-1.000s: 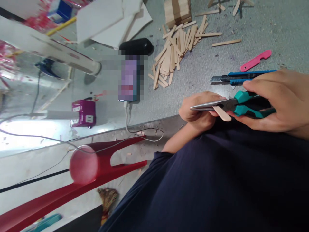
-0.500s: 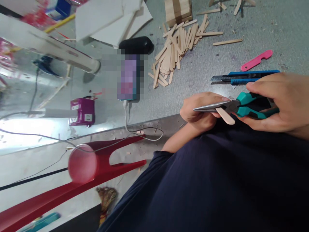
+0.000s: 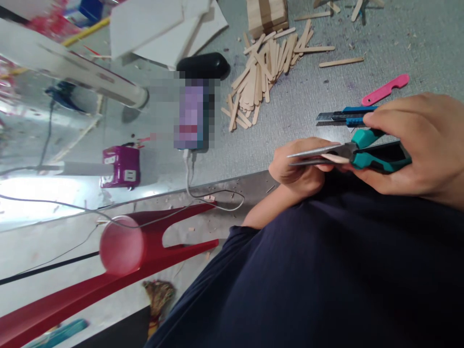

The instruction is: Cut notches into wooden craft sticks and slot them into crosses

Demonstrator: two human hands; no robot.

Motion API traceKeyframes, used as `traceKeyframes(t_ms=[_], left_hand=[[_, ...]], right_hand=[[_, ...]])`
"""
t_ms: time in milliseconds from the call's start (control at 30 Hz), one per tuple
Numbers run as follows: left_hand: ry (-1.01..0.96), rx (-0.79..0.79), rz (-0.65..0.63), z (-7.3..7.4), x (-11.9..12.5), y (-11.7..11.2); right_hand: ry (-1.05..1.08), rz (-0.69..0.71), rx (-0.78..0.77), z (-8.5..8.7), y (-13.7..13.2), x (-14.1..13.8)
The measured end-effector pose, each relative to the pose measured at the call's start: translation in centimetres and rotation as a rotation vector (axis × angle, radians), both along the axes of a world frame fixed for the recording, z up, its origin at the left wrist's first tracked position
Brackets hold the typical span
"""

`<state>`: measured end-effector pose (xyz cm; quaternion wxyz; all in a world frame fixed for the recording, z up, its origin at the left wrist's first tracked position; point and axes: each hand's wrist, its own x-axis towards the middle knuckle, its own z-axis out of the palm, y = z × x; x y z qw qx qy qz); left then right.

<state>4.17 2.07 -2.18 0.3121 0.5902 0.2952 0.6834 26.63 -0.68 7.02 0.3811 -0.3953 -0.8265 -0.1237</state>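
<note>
My right hand (image 3: pixel 422 140) is wrapped round the teal handles of a pair of needle-nose pliers (image 3: pixel 366 150). The jaws point left and stand slightly apart, with a piece of wooden craft stick (image 3: pixel 335 158) between them near the pivot. Behind the jaws, my left hand (image 3: pixel 297 162) is closed, its fingers at the stick; their grip is partly hidden by the pliers. Just above the pliers lie blue utility knives (image 3: pixel 344 116), partly covered by my right hand. A pink folding-knife-like handle (image 3: pixel 386 90) rests beyond them.
A heap of loose craft sticks (image 3: pixel 257 77) lies by a banded bundle (image 3: pixel 267 17). Further left are a black case (image 3: pixel 203 66), a blurred-out phone (image 3: pixel 192 116) on a cable, and a purple socket block (image 3: pixel 121 166). A red stool (image 3: pixel 152 237) stands below the table edge.
The plier jaws have opened a little, and the stick piece has tilted flatter between them. My right hand has shifted slightly left and up over the utility knives.
</note>
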Motion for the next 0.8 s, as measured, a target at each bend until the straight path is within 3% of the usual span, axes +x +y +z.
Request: traceKeyframes(t_ms=[67,133,233,467,600,800], left_hand=[[0.010,0.297,0.049,1.2,0.7,-0.2],[0.014,0.349,0.071,2.0,1.4,-0.1],[-0.016,0.302,0.056,2.3,1.9,-0.1],[-0.053,0.214,0.040,1.7,1.5,-0.1],[-0.075,0.199,0.003,1.2,1.3,0.1],[-0.090,0.243,0.089,1.0,1.2,0.4]], right_hand=[[0.013,0.019,0.017,0.2,-0.1,-0.1],[0.014,0.002,-0.072,0.4,-0.2,-0.1],[-0.027,-0.021,-0.152,0.7,-0.4,0.1],[0.048,0.042,-0.097,0.6,-0.2,-0.1],[0.046,0.021,-0.170,0.6,-0.4,0.0],[0.002,-0.049,-0.302,1.1,-0.7,-0.7]])
